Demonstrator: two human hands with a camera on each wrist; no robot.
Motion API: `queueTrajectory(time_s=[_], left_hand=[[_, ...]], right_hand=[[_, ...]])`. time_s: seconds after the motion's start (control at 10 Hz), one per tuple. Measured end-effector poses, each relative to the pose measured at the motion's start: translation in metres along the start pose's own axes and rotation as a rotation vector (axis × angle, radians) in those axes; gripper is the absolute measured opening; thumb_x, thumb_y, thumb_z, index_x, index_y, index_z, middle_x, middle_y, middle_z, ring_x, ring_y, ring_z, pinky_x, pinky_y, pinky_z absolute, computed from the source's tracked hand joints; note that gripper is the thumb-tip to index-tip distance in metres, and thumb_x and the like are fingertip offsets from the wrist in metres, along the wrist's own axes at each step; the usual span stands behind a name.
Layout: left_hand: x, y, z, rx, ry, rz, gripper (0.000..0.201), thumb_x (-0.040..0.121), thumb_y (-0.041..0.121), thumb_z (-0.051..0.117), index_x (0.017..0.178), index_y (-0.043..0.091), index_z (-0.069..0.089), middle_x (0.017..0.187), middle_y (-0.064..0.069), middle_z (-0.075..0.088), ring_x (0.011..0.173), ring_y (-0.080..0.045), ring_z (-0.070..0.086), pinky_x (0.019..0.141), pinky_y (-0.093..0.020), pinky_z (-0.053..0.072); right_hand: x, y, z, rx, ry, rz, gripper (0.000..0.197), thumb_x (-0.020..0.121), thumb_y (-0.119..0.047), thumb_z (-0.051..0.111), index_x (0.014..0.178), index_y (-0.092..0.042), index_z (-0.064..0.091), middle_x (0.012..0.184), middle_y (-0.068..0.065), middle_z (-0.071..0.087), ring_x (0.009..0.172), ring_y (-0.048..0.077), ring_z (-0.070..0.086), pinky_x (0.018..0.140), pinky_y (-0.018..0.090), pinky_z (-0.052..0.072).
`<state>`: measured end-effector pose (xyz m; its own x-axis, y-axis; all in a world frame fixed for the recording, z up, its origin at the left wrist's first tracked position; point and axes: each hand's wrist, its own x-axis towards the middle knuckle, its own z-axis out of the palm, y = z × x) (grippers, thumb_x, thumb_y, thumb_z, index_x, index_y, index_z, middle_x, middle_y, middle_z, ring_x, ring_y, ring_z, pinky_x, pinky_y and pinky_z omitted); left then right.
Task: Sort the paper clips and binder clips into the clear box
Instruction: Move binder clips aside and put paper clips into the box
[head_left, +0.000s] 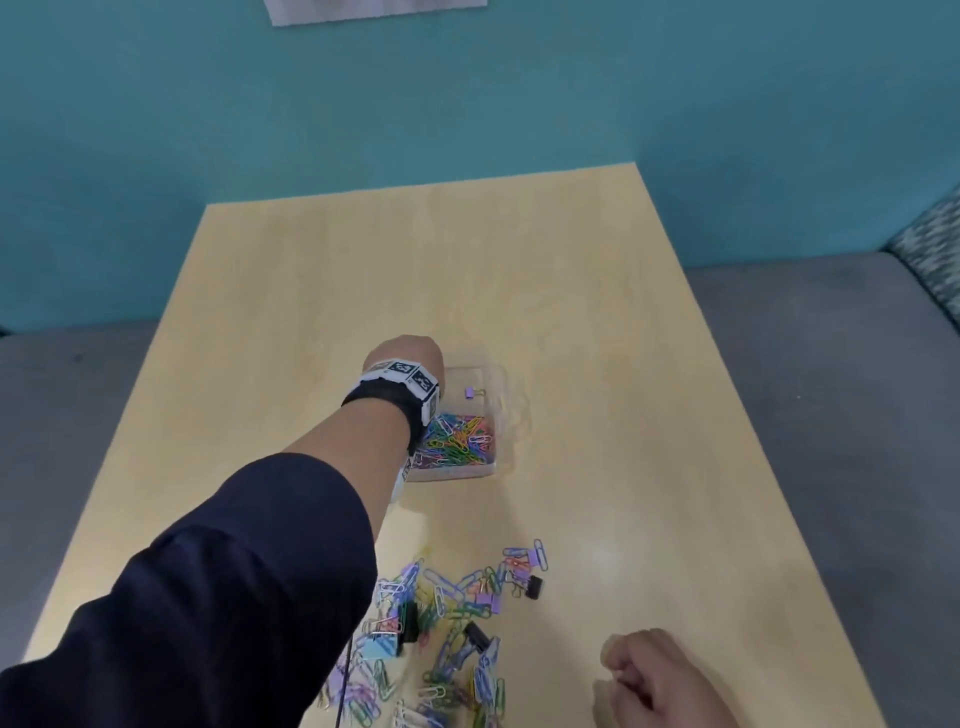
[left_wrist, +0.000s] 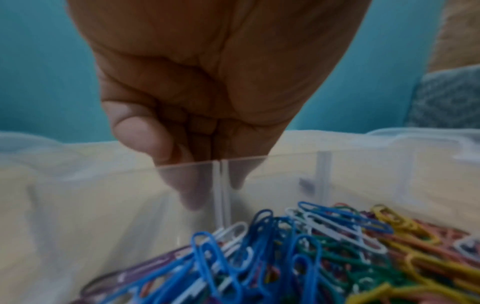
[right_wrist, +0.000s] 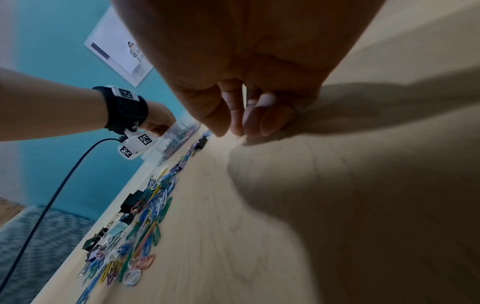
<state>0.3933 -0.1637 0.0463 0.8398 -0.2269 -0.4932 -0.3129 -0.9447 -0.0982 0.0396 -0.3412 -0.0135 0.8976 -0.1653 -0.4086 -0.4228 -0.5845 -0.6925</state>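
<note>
A clear divided box (head_left: 503, 400) stands mid-table. Its near compartment holds a heap of coloured paper clips (head_left: 457, 436) (left_wrist: 311, 246); a purple binder clip (head_left: 470, 393) lies in a far compartment. My left hand (head_left: 405, 358) (left_wrist: 215, 191) reaches into the far left compartment behind the divider (left_wrist: 259, 162), fingertips bunched and pointing down; I see nothing between them, though the plastic blurs them. A loose pile of paper clips and binder clips (head_left: 447, 623) (right_wrist: 150, 205) lies near the front edge. My right hand (head_left: 623, 675) (right_wrist: 239, 131) rests on the table to the pile's right, loosely curled, holding nothing.
Black binder clips (head_left: 534, 587) sit in the pile. The wooden table (head_left: 571, 312) has bare surface behind and right of the box. Grey seating (head_left: 831, 389) with a patterned cushion (head_left: 930, 249) flanks it. A black cable (right_wrist: 52, 195) hangs from my left wrist.
</note>
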Motion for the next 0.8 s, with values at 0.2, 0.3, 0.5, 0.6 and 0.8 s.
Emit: queueTrajectory(time_s=[0.2, 0.3, 0.5, 0.6, 0.8], left_hand=[[0.015, 0.013, -0.001, 0.175, -0.078, 0.038, 0.007, 0.068, 0.008, 0.068, 0.067, 0.008, 0.061, 0.061, -0.007, 0.061, 0.055, -0.022, 0.059, 0.06, -0.033, 0.056], [0.019, 0.016, 0.002, 0.226, -0.086, 0.047, 0.008, 0.071, 0.011, 0.067, 0.069, 0.009, 0.059, 0.06, -0.004, 0.056, 0.053, -0.021, 0.055, 0.055, -0.029, 0.05], [0.028, 0.012, 0.007, 0.226, -0.089, 0.032, 0.007, 0.068, 0.014, 0.067, 0.071, 0.009, 0.063, 0.063, -0.003, 0.06, 0.058, -0.023, 0.061, 0.059, -0.036, 0.056], [0.02, 0.006, 0.005, 0.156, -0.018, 0.054, 0.008, 0.075, 0.012, 0.058, 0.068, 0.009, 0.058, 0.062, 0.0, 0.057, 0.058, -0.021, 0.06, 0.052, -0.025, 0.045], [-0.029, -0.013, -0.008, -0.117, 0.103, 0.05, 0.014, 0.079, 0.019, 0.052, 0.078, 0.012, 0.064, 0.075, -0.004, 0.065, 0.068, -0.021, 0.059, 0.057, -0.028, 0.046]], right_hand=[[-0.002, -0.007, -0.001, 0.014, 0.063, -0.042, 0.03, 0.062, -0.013, 0.073, 0.067, -0.038, 0.057, 0.078, -0.01, 0.055, 0.064, 0.001, 0.058, 0.063, 0.004, 0.039], [0.004, 0.022, 0.027, 0.045, 0.157, 0.09, 0.089, 0.005, 0.023, 0.075, 0.059, -0.043, 0.051, 0.064, -0.015, 0.053, 0.042, -0.004, 0.047, 0.05, 0.006, 0.037], [-0.005, 0.002, 0.007, 0.007, -0.043, -0.101, 0.036, 0.075, 0.017, 0.059, 0.065, -0.018, 0.063, 0.072, 0.006, 0.047, 0.052, 0.019, 0.054, 0.052, 0.02, 0.037], [-0.004, -0.003, 0.001, 0.128, 0.044, -0.099, 0.019, 0.068, -0.009, 0.067, 0.066, -0.027, 0.063, 0.073, -0.003, 0.055, 0.059, 0.006, 0.058, 0.059, 0.011, 0.041], [0.002, 0.009, 0.001, 0.021, -0.01, -0.037, 0.029, 0.063, -0.022, 0.063, 0.083, -0.041, 0.056, 0.096, -0.012, 0.054, 0.075, 0.002, 0.06, 0.068, 0.009, 0.044]])
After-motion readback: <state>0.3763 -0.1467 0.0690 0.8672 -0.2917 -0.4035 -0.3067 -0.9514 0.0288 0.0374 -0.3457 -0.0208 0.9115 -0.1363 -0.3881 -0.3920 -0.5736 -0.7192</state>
